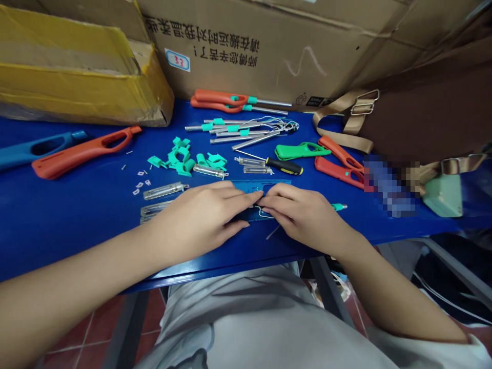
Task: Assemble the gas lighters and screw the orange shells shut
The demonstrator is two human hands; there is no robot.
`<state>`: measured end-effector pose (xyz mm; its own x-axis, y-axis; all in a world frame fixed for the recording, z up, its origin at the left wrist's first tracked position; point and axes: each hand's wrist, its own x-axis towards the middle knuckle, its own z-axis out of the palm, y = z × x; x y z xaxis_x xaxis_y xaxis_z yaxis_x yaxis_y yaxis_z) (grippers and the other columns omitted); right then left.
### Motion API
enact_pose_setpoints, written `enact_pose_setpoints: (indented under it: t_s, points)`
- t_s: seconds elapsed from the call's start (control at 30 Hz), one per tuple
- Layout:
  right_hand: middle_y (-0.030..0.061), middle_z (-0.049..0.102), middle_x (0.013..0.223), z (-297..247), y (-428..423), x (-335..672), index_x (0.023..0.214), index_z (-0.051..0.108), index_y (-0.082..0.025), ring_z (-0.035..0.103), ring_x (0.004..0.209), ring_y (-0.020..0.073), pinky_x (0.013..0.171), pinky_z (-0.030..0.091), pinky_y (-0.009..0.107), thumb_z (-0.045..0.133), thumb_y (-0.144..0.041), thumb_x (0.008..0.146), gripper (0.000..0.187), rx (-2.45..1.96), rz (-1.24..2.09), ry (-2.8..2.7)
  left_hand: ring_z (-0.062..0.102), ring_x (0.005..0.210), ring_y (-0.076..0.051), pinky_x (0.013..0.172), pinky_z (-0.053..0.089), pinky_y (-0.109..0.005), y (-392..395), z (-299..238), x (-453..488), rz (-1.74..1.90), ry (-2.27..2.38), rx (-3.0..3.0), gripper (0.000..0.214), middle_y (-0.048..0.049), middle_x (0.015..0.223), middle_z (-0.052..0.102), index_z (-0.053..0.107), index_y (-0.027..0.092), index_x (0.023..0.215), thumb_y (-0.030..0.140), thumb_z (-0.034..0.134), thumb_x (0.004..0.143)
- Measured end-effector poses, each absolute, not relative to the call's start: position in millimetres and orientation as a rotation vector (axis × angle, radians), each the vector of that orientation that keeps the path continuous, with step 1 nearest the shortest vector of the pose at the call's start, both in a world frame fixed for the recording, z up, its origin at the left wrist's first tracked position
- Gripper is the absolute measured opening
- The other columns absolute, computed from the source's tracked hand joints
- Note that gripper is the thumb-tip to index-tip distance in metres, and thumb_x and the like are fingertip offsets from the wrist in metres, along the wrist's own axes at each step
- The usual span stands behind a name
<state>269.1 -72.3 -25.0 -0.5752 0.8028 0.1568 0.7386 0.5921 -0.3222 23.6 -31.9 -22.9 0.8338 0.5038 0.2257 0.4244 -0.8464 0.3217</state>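
A blue lighter casing (248, 185) lies on the table under both hands, close to the front edge. My left hand (209, 210) reaches over its left part, with the index fingertip pressed at the middle and the thumb at the near side. From the right, my right hand (303, 212) bends its fingers onto the casing, its fingertips close to the left ones. A thin white wire (265, 212) loops between the fingertips. Past the right hand pokes a teal-and-metal tip (339, 207); what joins it is hidden. The small part under the fingertips is mostly covered.
Clear fuel tanks (163, 191), teal plastic pieces (180, 156), wired metal tubes (246, 130) and a screwdriver (286, 166) lie beyond the hands. Orange (88, 151), green (302, 150) and red casings (338, 171) lie at the sides. Cardboard boxes (269, 46) and a strapped brown bag (430, 102) border the table.
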Motion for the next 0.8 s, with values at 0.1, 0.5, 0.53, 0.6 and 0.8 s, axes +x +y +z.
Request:
enact_pose_setpoints:
  t_s: [0.1,0.5,0.53,0.6,0.8]
  points:
    - [0.0059,0.068,0.109,-24.4,-72.3,270.6,0.122,0.068,-0.022,0.066,0.093,0.0165,0.078,0.052,0.029,0.049,-0.019,0.102,0.027,-1.274,0.36,-2.525,0.069,0.101,-0.026,0.087,0.058,-0.039,-31.2,-25.5,24.3,0.463,0.699,2.734,0.043,-0.0102,0.111,0.074,0.061,0.013,0.136,0.026,0.065,0.095]
    - [0.0068,0.068,0.112,-26.4,-70.8,274.0,0.121,0.069,-0.02,0.066,0.095,0.0165,0.077,0.051,0.028,0.046,-0.012,0.101,0.032,-1.236,0.392,-2.551,0.068,0.103,-0.025,0.094,0.057,-0.042,-30.9,-23.5,24.2,0.417,0.681,2.636,0.03,-0.0075,0.113,0.074,0.069,0.017,0.124,0.027,0.066,0.095]
    - [0.0066,0.068,0.112,-26.2,-70.7,274.4,0.121,0.069,-0.02,0.066,0.094,0.0163,0.076,0.051,0.028,0.046,-0.011,0.101,0.032,-1.225,0.383,-2.56,0.069,0.103,-0.025,0.094,0.057,-0.042,-30.6,-24.2,24.4,0.427,0.677,2.637,0.03,-0.0075,0.113,0.074,0.069,0.017,0.123,0.027,0.066,0.095]
    - [0.0062,0.068,0.112,-26.1,-70.7,274.7,0.121,0.068,-0.02,0.066,0.094,0.0165,0.076,0.051,0.028,0.046,-0.012,0.101,0.031,-1.212,0.374,-2.559,0.069,0.102,-0.025,0.093,0.057,-0.042,-30.1,-25.7,24.8,0.441,0.672,2.644,0.03,-0.0073,0.113,0.074,0.069,0.017,0.123,0.028,0.067,0.095]
    - [0.0057,0.066,0.112,-26.2,-73.6,270.8,0.118,0.063,-0.02,0.064,0.102,0.0178,0.085,0.051,0.03,0.048,-0.022,0.104,0.021,-1.253,0.411,-2.459,0.069,0.101,-0.025,0.093,0.056,-0.04,-28.9,-26.7,25.2,0.456,0.7,2.64,0.03,-0.0084,0.11,0.075,0.07,0.016,0.121,0.03,0.068,0.094]
